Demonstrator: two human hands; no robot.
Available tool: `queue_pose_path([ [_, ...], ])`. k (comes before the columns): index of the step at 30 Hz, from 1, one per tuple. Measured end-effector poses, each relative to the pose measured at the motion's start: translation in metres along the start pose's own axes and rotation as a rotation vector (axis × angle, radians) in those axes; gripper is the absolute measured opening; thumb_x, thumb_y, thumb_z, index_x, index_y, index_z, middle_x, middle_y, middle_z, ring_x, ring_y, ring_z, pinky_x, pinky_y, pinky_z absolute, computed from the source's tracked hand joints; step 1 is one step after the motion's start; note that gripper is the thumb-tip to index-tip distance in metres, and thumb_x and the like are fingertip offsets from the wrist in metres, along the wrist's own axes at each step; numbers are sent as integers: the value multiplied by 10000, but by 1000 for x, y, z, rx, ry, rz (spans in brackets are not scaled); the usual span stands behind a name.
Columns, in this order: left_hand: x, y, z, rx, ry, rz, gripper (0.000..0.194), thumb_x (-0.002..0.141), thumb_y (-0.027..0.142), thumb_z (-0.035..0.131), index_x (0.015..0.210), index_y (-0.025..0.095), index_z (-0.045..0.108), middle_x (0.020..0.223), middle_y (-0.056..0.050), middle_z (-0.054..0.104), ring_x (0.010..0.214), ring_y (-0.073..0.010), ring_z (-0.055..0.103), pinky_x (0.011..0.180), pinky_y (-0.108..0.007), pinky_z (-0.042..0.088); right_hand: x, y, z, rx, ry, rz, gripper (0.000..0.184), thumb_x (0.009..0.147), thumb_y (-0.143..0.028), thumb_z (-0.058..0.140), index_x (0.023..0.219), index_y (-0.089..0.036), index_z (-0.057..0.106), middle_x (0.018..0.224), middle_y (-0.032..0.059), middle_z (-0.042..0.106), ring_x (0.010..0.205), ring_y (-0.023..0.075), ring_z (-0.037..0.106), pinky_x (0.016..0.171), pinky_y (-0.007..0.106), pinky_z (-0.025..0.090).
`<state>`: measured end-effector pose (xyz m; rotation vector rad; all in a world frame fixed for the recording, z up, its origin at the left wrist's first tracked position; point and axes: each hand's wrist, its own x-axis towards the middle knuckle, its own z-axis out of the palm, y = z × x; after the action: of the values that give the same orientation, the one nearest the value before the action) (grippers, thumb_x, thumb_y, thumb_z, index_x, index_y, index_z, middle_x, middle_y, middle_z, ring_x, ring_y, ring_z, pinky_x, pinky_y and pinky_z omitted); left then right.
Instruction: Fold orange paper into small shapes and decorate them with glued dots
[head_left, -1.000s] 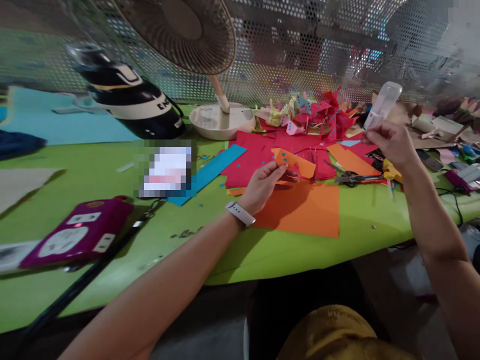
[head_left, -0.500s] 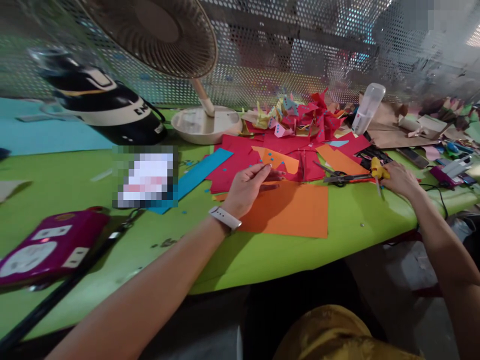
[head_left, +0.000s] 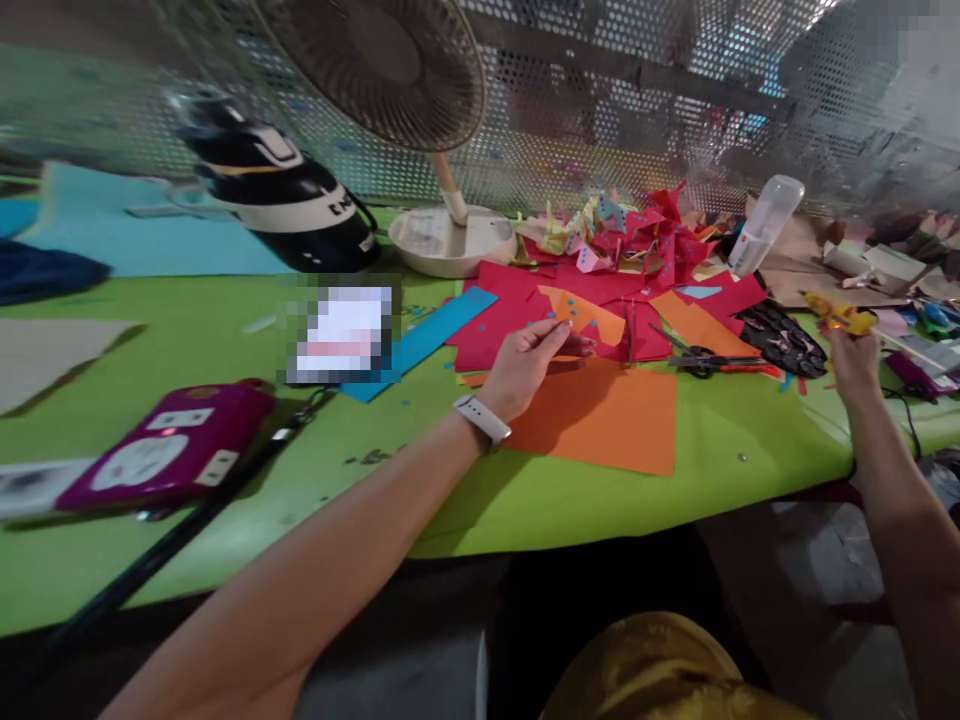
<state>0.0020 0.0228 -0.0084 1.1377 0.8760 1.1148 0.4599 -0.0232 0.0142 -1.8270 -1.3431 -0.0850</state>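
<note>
My left hand (head_left: 517, 372), with a white band at its wrist, pinches a small folded piece of orange paper (head_left: 581, 312) dotted with blue. Below it lies a larger sheet of orange paper (head_left: 607, 425). At the right side of the table my right hand (head_left: 856, 362) is wrapped around a yellow glue gun (head_left: 838, 315), held up and slightly blurred. Between my hands rest scissors (head_left: 701, 362) beside an orange strip (head_left: 697, 320). Red sheets (head_left: 487, 330) lie spread under and behind the dotted piece.
Behind the sheets are folded paper shapes (head_left: 637, 235) and a clear bottle (head_left: 765, 225). A fan (head_left: 454, 245), a dark flask (head_left: 300, 215), a blurred-out screen (head_left: 341, 335), a blue strip (head_left: 435, 335) and a purple power strip (head_left: 180, 440) stand or lie to the left.
My right hand has lifted the glue gun and moved it right, away from the scissors. My left hand keeps its pinch on the orange paper. The whole view has shifted a little.
</note>
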Motion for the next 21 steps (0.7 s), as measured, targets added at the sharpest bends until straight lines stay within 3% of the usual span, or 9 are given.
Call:
queue_pose_path([
  [1,1,-1,0,-6,9,9,388,731,547,791,812,180,694,865,-75,760,835,-220,737,740,-334,601,3,-9,3,95,65,37,153,794,-276,445,863,-238,577,864,132,670,872,255,639,729,393,490],
  [3,3,-2,-1,-18,32,27,432,682,580,817,814,184,705,868,-64,761,816,-196,725,727,-304,589,5,-36,10,489,184,178,105,692,-230,576,795,-233,599,822,109,688,775,228,659,675,365,507],
  [5,4,-3,-1,-39,51,37,460,639,593,841,828,190,724,864,-51,762,808,-176,712,723,-282,577,-1,-69,20,792,45,220,187,592,-178,671,767,-220,622,762,67,691,703,199,666,669,349,530],
  [8,4,-3,-1,-79,49,42,476,608,589,865,839,191,745,848,-45,762,824,-165,704,730,-262,560,-20,-126,40,1026,-214,256,267,537,-191,742,771,-209,616,743,15,691,666,176,676,672,350,573],
  [10,3,-3,-2,-106,49,40,470,610,580,870,843,190,749,859,-51,764,848,-171,705,738,-265,556,-36,-162,56,1050,-390,227,297,575,-232,798,812,-201,623,781,2,697,712,171,697,694,347,597],
  [14,1,-3,-4,-146,55,46,439,636,550,871,866,199,743,908,-63,771,913,-196,708,766,-303,567,-67,-210,89,1026,-592,135,324,640,-361,821,863,-222,631,820,-9,699,705,149,681,583,269,564],
  [18,2,-4,-7,-160,55,58,402,671,536,853,853,199,731,921,-58,764,943,-203,706,798,-329,580,-92,-218,111,907,-768,51,365,694,-515,787,837,-210,650,787,21,708,618,121,618,505,234,502],
  [21,4,-6,-6,-158,51,62,382,697,521,839,865,197,727,931,-55,760,949,-201,704,799,-334,591,-102,-213,115,839,-812,72,427,716,-600,754,817,-198,652,749,42,709,592,122,609,467,227,467],
])
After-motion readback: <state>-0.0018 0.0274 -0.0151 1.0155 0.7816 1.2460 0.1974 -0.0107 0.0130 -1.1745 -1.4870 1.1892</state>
